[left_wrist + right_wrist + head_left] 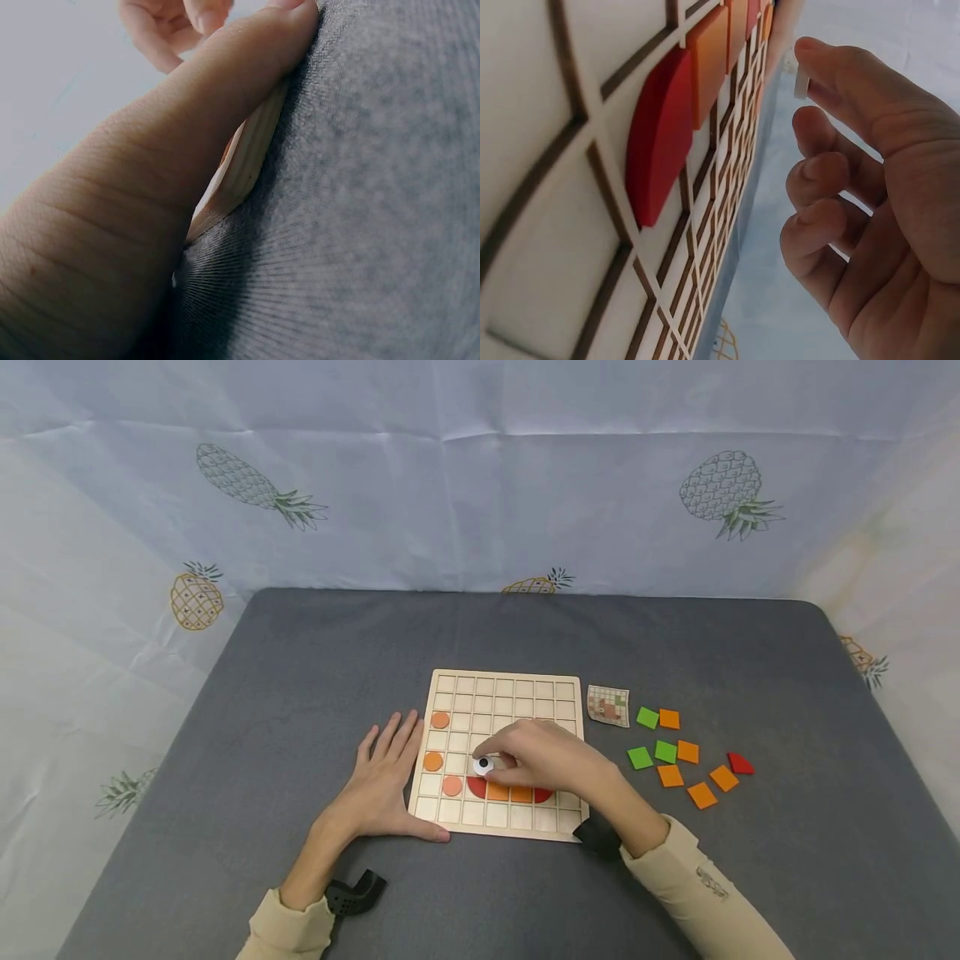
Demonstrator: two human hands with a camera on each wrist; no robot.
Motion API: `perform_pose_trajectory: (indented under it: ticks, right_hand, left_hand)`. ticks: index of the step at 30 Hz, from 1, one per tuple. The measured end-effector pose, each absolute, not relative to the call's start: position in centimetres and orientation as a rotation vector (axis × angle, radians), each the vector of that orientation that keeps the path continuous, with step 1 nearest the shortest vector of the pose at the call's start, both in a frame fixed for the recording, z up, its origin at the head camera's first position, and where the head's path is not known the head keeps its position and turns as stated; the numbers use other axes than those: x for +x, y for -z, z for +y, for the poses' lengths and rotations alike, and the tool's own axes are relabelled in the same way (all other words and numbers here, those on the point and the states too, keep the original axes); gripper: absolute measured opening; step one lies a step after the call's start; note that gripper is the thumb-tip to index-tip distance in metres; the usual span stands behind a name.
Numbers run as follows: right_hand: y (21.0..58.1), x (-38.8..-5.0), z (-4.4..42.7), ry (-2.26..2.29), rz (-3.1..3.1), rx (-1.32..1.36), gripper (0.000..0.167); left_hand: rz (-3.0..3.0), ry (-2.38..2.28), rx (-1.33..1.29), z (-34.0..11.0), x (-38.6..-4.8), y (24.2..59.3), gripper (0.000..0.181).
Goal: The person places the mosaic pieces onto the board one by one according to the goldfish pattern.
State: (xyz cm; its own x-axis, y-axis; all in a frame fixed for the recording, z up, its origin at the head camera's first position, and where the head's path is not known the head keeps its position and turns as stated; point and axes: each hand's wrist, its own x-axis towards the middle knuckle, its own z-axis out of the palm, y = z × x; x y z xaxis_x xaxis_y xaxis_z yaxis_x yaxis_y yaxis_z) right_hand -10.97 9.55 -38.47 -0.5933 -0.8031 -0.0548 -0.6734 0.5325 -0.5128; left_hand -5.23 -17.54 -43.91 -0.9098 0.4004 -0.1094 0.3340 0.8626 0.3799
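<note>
Between thumb and index finger, my right hand (546, 755) pinches a white round piece with a black dot (479, 768), like an eye, over the wooden grid board (498, 834). In the right wrist view, the thin edge of the white piece (802, 82) shows at the fingertips, apart from the board. My left hand (381, 787) lies with fingers spread along the board's left side, its thumb by the front left corner. On the board, orange discs (432, 762) and a salmon disc (452, 786) sit left of a row with red rounded pieces (660, 139) and orange squares (497, 792).
Right of the board lies a small printed pattern card (608, 707). Farther right are loose green squares (641, 758), several orange squares (702, 795) and a red rounded piece (740, 764) on the grey tabletop (337, 643). A pineapple-print curtain (480, 510) hangs behind the table.
</note>
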Motion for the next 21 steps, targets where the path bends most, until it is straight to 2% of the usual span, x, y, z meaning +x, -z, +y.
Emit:
perform_pose_trajectory:
  ticks: [21]
  right_hand:
    - [39.1, -11.8, 8.3, 0.563, 2.351, -1.169, 0.036]
  left_hand:
    - [2.847, -0.534, 0.562, -17.6, -5.2, 44.0, 0.153]
